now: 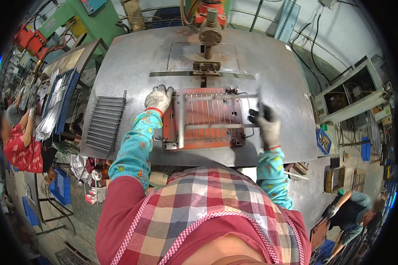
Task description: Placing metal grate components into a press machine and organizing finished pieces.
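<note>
Flat on the steel table lies a red fixture plate [208, 140], with a rack of thin parallel wires [203, 110] across it. A metal bar frame [225, 126], smeared by motion, is over the plate. My right hand [268, 126], in a pale glove with dark fingertips, is closed on the frame's right end bar. At the plate's far left corner is my left hand [158, 99], also gloved. Its fingers are bent and close together; anything between them is hidden. Beyond the plate stands a machine's metal head [207, 66], over a slot in the table.
A stack of dark metal rods [105, 121] lies on the table's left. Blue trays [68, 95] of metal strips stand further left, near a person in red [24, 150]. Another person [351, 212] bends at lower right. An open metal cabinet [351, 95] stands right.
</note>
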Motion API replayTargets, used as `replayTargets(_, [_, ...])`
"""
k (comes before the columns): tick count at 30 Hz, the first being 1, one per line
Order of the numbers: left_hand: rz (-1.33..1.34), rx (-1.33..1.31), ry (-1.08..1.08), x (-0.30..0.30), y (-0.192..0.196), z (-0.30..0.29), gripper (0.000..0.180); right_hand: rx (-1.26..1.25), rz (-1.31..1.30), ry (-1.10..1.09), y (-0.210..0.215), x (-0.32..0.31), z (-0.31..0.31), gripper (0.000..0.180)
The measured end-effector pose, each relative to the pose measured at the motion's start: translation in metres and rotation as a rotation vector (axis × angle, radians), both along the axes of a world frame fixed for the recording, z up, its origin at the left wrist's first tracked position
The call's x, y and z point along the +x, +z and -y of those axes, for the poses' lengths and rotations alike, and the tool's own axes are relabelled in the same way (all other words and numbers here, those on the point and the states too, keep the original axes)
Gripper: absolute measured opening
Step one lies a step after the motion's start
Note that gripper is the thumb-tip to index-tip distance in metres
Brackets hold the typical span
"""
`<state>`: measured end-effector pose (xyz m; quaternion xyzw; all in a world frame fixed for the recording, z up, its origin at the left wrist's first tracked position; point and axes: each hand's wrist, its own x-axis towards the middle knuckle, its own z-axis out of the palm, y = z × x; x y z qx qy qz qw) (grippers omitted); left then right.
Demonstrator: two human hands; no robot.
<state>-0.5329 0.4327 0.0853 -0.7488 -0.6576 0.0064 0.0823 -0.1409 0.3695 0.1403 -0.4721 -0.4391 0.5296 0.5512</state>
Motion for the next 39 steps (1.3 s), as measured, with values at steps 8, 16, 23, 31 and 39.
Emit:
replayTargets(8, [0.217,0.010,0.311,0.022,0.010,-0.006,0.047,0.155,-0.068,-0.680,0.025,0.170,0.042,0.059])
replayTargets(16, [0.112,0.129,0.173,0.009,-0.004,-0.006,0.024,-0.088,0.989,-1.007,-0.038,0.187,0.049,0.078])
replayTargets(23, [0.916,0.554,0.297,0.034,0.011,-0.007,0.020,0.195,0.719,-0.246,-0.062,0.021,0.001,0.056])
replayTargets(31, [2.103,-0.472,0.471,0.037,0.021,0.110,0.032,-0.182,0.602,-0.120,-0.087,-0.007,-0.010,0.047])
replayTargets(39, [2.434,0.716,0.437,-0.103,0.029,0.192,0.029,-0.074,0.400,-0.116,-0.101,0.000,-0.010,0.042])
